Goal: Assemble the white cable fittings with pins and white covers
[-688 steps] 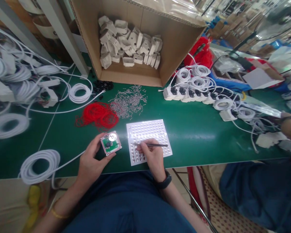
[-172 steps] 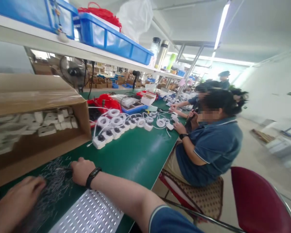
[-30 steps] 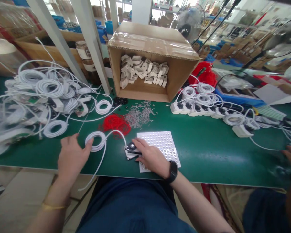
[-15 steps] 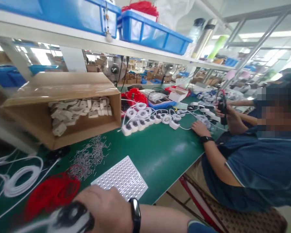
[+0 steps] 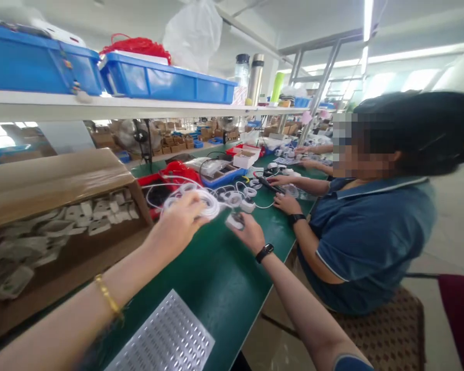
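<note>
My left hand [image 5: 182,215], a gold bracelet on its wrist, grips a coil of white cable [image 5: 211,204] above the green bench. To its right, my right hand [image 5: 252,233], with a black wristband, holds a small white housing with a black top [image 5: 235,221]. Both hands are stretched forward. Beyond them lie similar cabled white housings [image 5: 247,206], partly hidden by my hands and the coil. Nearer to me, a white sheet with rows of silvery raised dots [image 5: 174,335] lies on the green bench top [image 5: 216,288].
An open cardboard box [image 5: 62,185] of white plastic housings stands at left. A blue tray [image 5: 224,175] and red bag [image 5: 181,170] sit behind. Blue bins [image 5: 170,85] rest on the overhead shelf. A co-worker [image 5: 371,242] sits at right, hands on the bench.
My right hand has moved from the near left to the far middle, carrying the white housing. My left hand has come into view with the cable coil. The view has turned right.
</note>
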